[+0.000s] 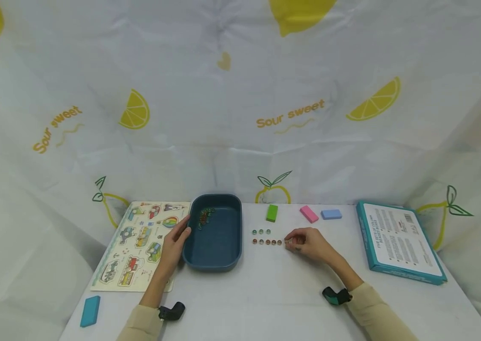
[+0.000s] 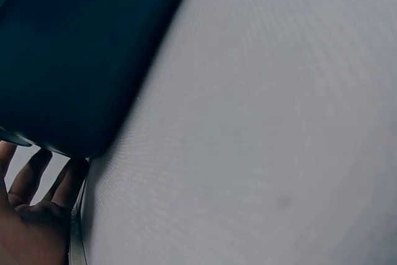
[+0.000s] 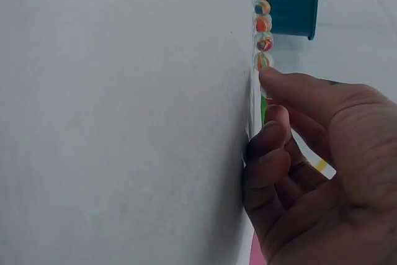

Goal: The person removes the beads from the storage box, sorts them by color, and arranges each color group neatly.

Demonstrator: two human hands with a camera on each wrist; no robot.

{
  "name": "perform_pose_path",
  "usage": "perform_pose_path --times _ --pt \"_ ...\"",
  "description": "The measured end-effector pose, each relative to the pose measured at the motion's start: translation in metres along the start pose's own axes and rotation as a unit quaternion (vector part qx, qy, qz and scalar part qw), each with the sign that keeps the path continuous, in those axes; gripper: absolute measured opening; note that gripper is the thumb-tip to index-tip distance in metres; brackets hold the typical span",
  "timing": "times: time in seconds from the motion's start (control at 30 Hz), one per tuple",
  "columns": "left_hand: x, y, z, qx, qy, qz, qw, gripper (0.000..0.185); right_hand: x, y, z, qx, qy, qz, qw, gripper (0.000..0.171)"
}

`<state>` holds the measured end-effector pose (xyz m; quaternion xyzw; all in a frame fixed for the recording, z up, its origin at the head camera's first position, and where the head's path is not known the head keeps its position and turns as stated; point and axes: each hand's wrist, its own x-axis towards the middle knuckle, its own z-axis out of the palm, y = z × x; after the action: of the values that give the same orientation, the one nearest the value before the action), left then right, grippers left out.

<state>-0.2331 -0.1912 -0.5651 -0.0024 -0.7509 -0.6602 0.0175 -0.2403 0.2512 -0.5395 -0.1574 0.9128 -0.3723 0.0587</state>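
A dark blue rectangular tray (image 1: 212, 255) stands left of centre, with several marbles (image 1: 204, 217) inside near its far left. My left hand (image 1: 174, 244) touches the tray's left side, its fairly straight fingers (image 2: 31, 175) against the outer wall. To the tray's right, several reddish marbles (image 1: 267, 242) form a row on the table, with three greenish marbles (image 1: 261, 232) lined up behind. At the right end of the reddish row, my right hand (image 1: 311, 243) pinches a marble (image 3: 265, 93) between thumb and forefinger, mostly hidden by them. Its other fingers are curled.
A picture puzzle board (image 1: 138, 251) lies beneath the left forearm. Behind the marbles lie a green block (image 1: 272, 213), a pink block (image 1: 309, 213) and a light blue block (image 1: 331, 214). A teal flat box (image 1: 402, 241) lies far right, a teal block (image 1: 90, 311) at front left.
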Motion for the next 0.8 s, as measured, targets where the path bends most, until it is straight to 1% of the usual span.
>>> perform_pose_path --times 0.13,0.27,0.4,0.5,0.57,0.67,0.8 --pt "0.0 -0.001 0.001 0.0 0.004 -0.003 1.0 0.051 0.001 0.0 0.001 -0.009 -0.002 0.007 1.0 0.011" --pt "0.0 -0.001 0.001 0.001 0.007 -0.003 1.0 0.051 0.001 -0.001 0.002 -0.011 -0.011 0.005 1.0 0.012" --pt "0.0 -0.001 0.002 -0.001 0.005 -0.003 1.0 0.051 0.003 -0.001 -0.003 -0.014 -0.027 -0.009 0.999 0.016" --pt "0.0 -0.002 0.002 0.0 0.005 -0.002 1.0 0.051 0.009 -0.008 -0.011 -0.005 -0.031 -0.03 0.999 0.02" --pt "0.0 -0.002 0.002 0.001 0.006 -0.002 1.0 0.051 0.017 -0.022 -0.016 0.019 -0.03 -0.039 0.999 0.022" --pt "0.0 -0.002 0.002 0.004 0.006 0.0 1.0 0.05 0.032 -0.054 -0.017 0.07 -0.038 -0.052 0.995 0.026" --pt "0.0 -0.001 0.002 0.003 0.005 -0.001 1.0 0.05 0.061 -0.102 -0.002 0.137 -0.067 -0.073 0.986 0.029"
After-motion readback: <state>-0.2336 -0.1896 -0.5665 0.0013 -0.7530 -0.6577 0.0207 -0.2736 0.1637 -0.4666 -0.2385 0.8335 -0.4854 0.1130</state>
